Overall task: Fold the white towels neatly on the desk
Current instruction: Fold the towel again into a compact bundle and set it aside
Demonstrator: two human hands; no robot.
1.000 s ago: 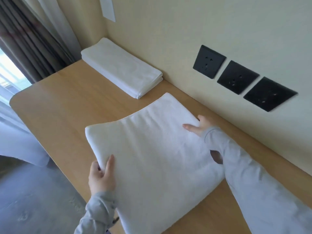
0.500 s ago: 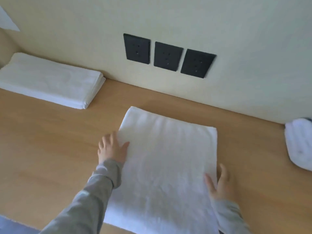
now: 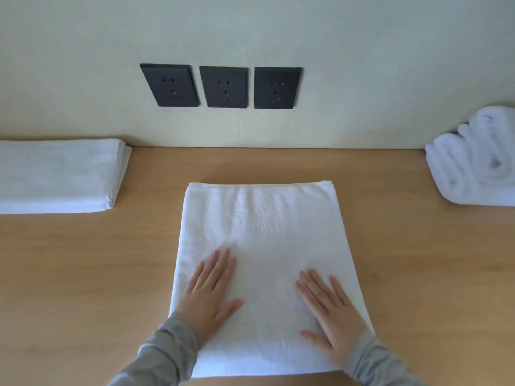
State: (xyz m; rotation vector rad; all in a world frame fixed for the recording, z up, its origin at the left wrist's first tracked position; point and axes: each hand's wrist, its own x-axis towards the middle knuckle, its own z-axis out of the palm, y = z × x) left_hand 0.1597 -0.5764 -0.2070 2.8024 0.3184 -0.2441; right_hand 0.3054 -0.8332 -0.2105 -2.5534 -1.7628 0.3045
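Note:
A white towel [image 3: 264, 227], folded into a rectangle, lies flat on the wooden desk [image 3: 83, 274] in front of me, its far edge near the wall. My left hand [image 3: 209, 293] rests palm down on its near left part, fingers spread. My right hand [image 3: 331, 310] lies palm down on its near right part, fingers apart. Neither hand grips the cloth. A folded stack of white towels [image 3: 58, 174] sits at the left against the wall. A bundle of unfolded white towels [image 3: 476, 165] lies at the right edge.
Three black wall sockets [image 3: 223, 86] sit in a row on the pale wall above the desk. Bare wood shows on both sides of the middle towel, between it and the other towels.
The view has swung from the left end of the desk to face the wall squarely. My hands have moved from the towel's side edges onto its top, pressing flat.

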